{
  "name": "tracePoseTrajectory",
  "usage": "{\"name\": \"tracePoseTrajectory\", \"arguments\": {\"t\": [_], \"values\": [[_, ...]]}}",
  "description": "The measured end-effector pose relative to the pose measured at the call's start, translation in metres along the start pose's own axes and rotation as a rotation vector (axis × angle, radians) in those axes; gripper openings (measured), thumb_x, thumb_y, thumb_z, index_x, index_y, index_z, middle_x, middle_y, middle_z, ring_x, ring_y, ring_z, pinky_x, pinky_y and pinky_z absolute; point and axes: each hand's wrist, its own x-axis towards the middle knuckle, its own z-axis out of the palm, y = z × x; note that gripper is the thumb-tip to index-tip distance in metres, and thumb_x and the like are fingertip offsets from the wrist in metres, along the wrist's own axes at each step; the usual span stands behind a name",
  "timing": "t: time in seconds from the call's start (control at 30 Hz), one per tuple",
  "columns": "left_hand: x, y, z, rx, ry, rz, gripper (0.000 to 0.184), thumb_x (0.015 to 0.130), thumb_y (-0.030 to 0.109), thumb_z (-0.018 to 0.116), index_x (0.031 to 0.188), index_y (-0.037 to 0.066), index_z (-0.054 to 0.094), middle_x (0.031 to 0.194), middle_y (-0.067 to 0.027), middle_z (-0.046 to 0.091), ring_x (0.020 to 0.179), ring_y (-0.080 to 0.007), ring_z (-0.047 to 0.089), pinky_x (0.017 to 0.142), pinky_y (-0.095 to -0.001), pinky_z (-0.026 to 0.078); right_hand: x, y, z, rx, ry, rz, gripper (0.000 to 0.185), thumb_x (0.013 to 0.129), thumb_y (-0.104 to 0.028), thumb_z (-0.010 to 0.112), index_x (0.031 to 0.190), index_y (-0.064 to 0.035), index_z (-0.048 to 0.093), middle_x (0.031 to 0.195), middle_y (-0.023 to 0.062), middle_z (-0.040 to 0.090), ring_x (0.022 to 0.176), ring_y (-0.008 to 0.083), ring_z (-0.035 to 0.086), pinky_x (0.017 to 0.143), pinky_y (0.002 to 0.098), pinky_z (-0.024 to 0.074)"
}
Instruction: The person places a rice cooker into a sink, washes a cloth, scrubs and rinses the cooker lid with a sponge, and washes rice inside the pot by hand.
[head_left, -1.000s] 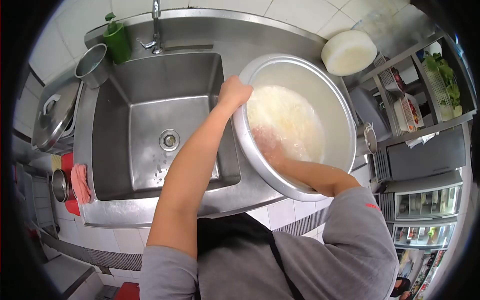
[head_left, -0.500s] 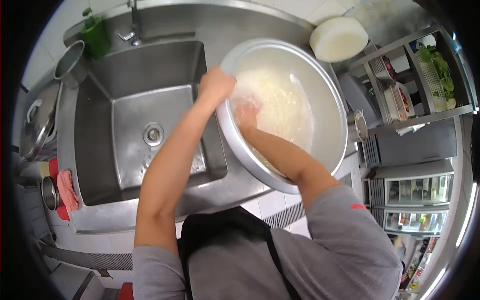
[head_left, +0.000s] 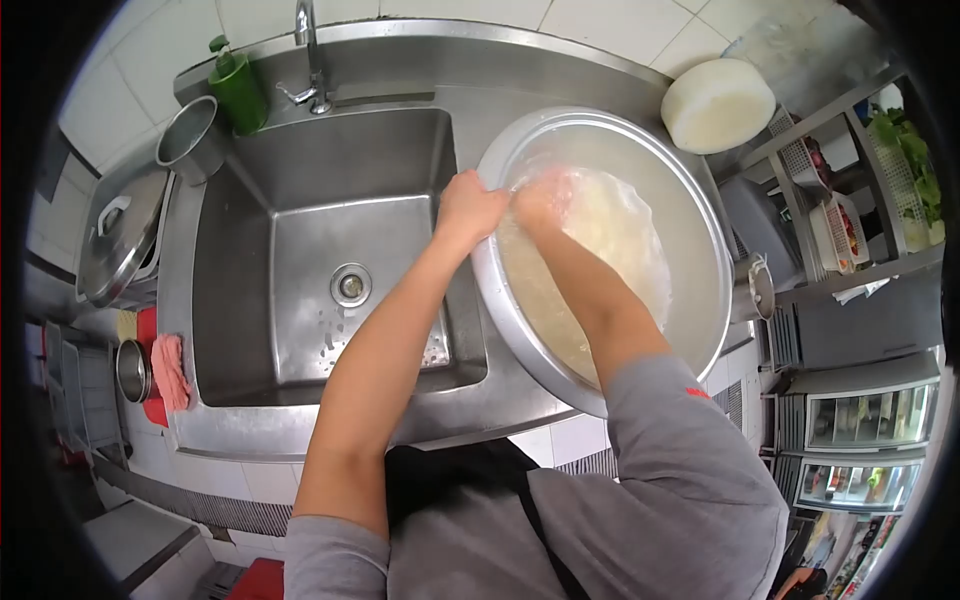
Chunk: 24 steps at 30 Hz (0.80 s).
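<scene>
A large metal bowl (head_left: 705, 330) leans tilted on the steel counter, right of the sink. Cloudy whitish liquid (head_left: 610, 250) lies in it; what is under the surface cannot be made out. My left hand (head_left: 473, 208) is closed on the bowl's left rim. Inside, close to that same rim, my right hand (head_left: 545, 198) is partly sunk in the liquid, and its fingers are blurred and hidden.
The steel sink (head_left: 320, 240) with a faucet (head_left: 310, 60) is at left. Around it are a green pump bottle (head_left: 238, 92), a metal pot (head_left: 190, 140) and a pink cloth (head_left: 170, 372). A white round container (head_left: 718, 105) stands behind the bowl.
My right hand has moved through the liquid from the near part of the bowl to its far left side. My left hand has stayed on the rim. The camera view has shifted.
</scene>
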Motion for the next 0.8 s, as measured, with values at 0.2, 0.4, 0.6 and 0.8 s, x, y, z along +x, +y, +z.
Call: {"name": "tracePoseTrajectory", "arguments": {"t": [0.2, 0.4, 0.6, 0.8], "values": [[0.011, -0.009, 0.005, -0.074, -0.039, 0.033, 0.039, 0.062, 0.019, 0.057, 0.089, -0.010, 0.055, 0.088, -0.0270, 0.057, 0.087, -0.0353, 0.057, 0.077, -0.0365, 0.044, -0.123, -0.009, 0.036, -0.088, 0.528, -0.382, 0.050, 0.082, -0.022, 0.036, 0.126, 0.0026, 0.032, 0.132, 0.0221, 0.027, 0.127, 0.0362, 0.017, 0.100, 0.0494, 0.0180], [0.005, -0.002, 0.000, -0.064, -0.032, 0.004, 0.040, 0.063, 0.018, 0.056, 0.092, -0.009, 0.055, 0.093, -0.0273, 0.057, 0.090, -0.0363, 0.056, 0.079, -0.0369, 0.044, -0.198, -0.014, 0.034, -0.303, 0.284, -0.345, 0.050, 0.082, -0.024, 0.036, 0.128, -0.0052, 0.030, 0.136, 0.0164, 0.023, 0.126, 0.0369, 0.017, 0.099, 0.0537, 0.0167], [-0.004, 0.005, -0.013, -0.043, -0.112, -0.001, 0.041, 0.062, 0.018, 0.055, 0.094, -0.009, 0.054, 0.094, -0.0275, 0.056, 0.092, -0.0369, 0.055, 0.079, -0.0369, 0.043, -0.125, -0.033, 0.019, 0.270, 0.456, -0.115, 0.058, 0.080, -0.019, 0.040, 0.133, -0.0116, 0.019, 0.125, 0.0160, 0.039, 0.118, 0.0372, 0.031, 0.097, 0.0543, 0.0207], [-0.007, -0.004, 0.000, -0.082, -0.020, 0.007, 0.036, 0.062, 0.021, 0.057, 0.083, -0.007, 0.054, 0.079, -0.0226, 0.059, 0.077, -0.0328, 0.059, 0.069, -0.0369, 0.045, -0.125, -0.028, -0.003, 0.145, 0.404, -0.079, 0.060, 0.080, -0.020, 0.041, 0.134, -0.0102, 0.017, 0.122, 0.0166, 0.042, 0.118, 0.0335, 0.033, 0.097, 0.0523, 0.0216]]}}
